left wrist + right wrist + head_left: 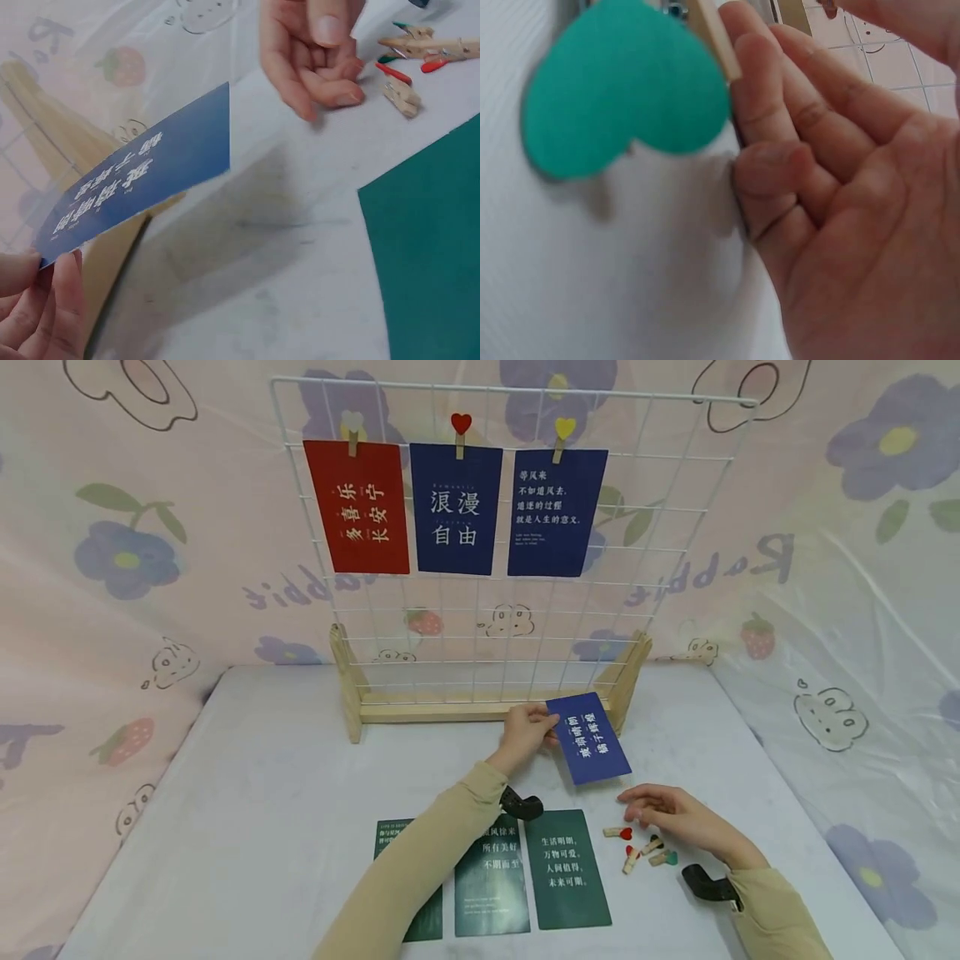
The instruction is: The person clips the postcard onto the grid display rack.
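Between thumb and fingers, my left hand (527, 732) pinches a blue card (588, 739) with white writing by its edge, tilted above the table near the rack's right foot. In the left wrist view the blue card (142, 176) casts a shadow on the white cloth. My right hand (678, 818) hovers beside several small wooden clothespins (632, 858) with coloured hearts, its fingers loosely bent and holding nothing. Close up in the right wrist view, a green heart clothespin (630, 90) lies by the fingers of that hand (840, 172).
A white wire grid rack (517, 392) on a wooden base (435, 713) stands at the back. Clipped on it hang a red card (360, 510) and two blue cards (457, 510). Three green cards (567, 868) lie in front, partly under the left sleeve (427, 860).
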{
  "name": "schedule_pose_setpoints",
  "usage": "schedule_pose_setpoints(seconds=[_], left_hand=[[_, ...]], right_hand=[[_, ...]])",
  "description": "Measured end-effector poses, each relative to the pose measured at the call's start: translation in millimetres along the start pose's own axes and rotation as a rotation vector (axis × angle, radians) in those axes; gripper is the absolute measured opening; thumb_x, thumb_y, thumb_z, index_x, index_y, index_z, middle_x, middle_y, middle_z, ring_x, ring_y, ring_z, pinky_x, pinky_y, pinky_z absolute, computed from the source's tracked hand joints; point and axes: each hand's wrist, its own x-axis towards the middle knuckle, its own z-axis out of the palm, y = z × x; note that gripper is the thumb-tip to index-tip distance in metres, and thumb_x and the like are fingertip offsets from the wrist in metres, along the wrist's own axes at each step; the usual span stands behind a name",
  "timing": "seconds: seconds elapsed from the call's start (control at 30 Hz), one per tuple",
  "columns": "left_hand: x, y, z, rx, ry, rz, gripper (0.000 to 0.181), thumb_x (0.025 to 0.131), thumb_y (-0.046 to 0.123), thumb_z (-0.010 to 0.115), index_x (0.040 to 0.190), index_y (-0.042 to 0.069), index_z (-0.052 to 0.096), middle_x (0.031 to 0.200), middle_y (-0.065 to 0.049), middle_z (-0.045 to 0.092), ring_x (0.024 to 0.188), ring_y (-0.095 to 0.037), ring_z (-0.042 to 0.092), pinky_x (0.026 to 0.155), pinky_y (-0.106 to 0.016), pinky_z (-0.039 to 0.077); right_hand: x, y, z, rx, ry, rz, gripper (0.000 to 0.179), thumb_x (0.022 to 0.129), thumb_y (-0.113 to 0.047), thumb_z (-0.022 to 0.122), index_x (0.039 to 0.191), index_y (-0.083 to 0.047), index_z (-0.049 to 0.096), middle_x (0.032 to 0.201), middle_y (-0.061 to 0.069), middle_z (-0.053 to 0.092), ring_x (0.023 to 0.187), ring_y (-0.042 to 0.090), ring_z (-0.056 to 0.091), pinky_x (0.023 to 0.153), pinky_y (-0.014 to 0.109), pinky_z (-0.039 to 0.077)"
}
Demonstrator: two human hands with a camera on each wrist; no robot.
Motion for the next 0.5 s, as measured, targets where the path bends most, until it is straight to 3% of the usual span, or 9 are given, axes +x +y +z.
schedule_pose_setpoints(seconds=[0.23, 0.5], left_hand=[[-2.3, 10.0, -15.0, -0.001, 0.025, 0.008, 0.021, 0.091, 0.0, 0.063, 0.108, -0.012, 0.061, 0.088, -0.022, 0.069, 0.058, -0.014, 0.061, 0.062, -0.031, 0.058], [-19.6, 13.9, -38.4, 0.042, -0.005, -0.017, 0.024, 0.093, 0.004, 0.062, 0.112, -0.011, 0.061, 0.096, -0.021, 0.068, 0.064, -0.012, 0.061, 0.066, -0.03, 0.058]], right_hand=[[1.6, -2.7, -0.2, -0.039, -0.017, -0.03, 0.037, 0.094, -0.017, 0.063, 0.124, 0.003, 0.056, 0.102, 0.013, 0.064, 0.088, 0.022, 0.061, 0.075, 0.025, 0.053], [2.8, -6.7, 3.2, -0.057, -0.036, -0.072, 0.033, 0.09, -0.012, 0.067, 0.118, 0.004, 0.06, 0.098, 0.013, 0.064, 0.075, 0.016, 0.057, 0.064, 0.022, 0.05]])
